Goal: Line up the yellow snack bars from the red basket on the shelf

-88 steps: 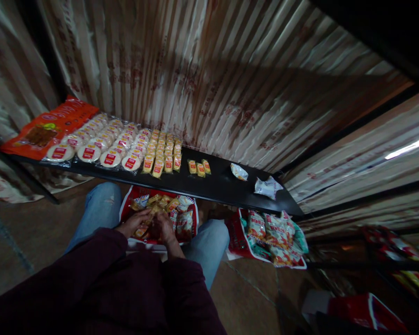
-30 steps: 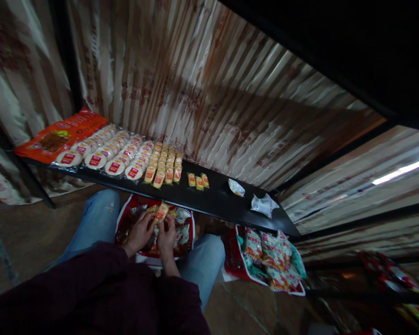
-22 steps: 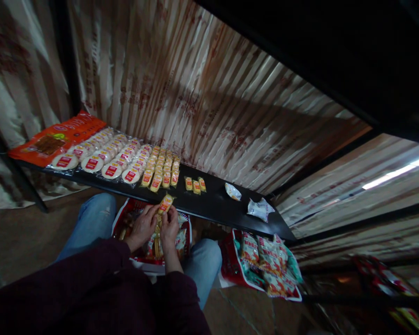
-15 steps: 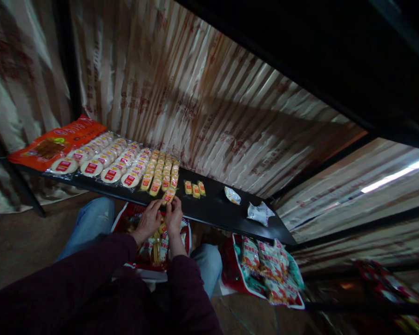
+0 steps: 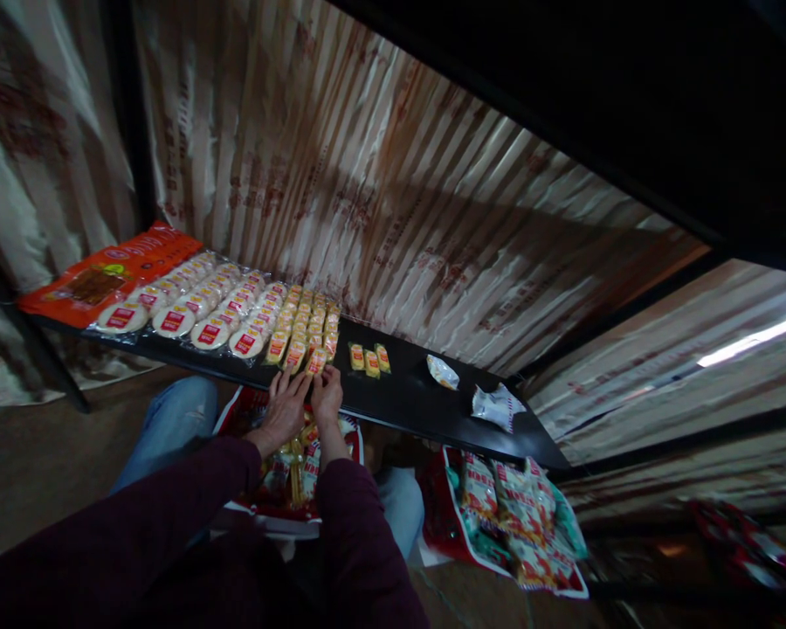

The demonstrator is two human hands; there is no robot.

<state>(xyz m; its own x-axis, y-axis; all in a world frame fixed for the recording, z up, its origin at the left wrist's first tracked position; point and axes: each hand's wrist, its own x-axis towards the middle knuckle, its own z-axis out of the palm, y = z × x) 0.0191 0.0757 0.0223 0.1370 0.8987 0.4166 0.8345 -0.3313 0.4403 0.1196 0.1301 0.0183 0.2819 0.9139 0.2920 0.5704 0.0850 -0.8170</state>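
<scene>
My left hand (image 5: 284, 412) and my right hand (image 5: 327, 397) meet at the front edge of a black shelf (image 5: 406, 402). Between their fingertips is a small yellow snack packet (image 5: 316, 360) with a red label, in front of its row. The left fingertips also lie close to the neighbouring yellow packet (image 5: 294, 354). Several rows of the same packets stretch back from there, overlapping one another. To their left, clear-wrapped round white crackers (image 5: 174, 321) with red labels lie in similar rows. Below my hands, between my knees, a red-and-white box (image 5: 236, 406) holds loose wrapped snacks, partly hidden by my forearms.
Several loose yellow packets (image 5: 372, 362) lie to the right on the shelf, then two white wrapped packs (image 5: 443, 372). An orange bag (image 5: 111, 273) occupies the left end. A second box (image 5: 455, 507) of packs stands on the floor at right. A dark upper shelf (image 5: 563, 96) overhangs.
My hands have moved the yellow packet slightly back, closer against its row. The left fingers are now more stretched toward the packets. The view has shifted a little.
</scene>
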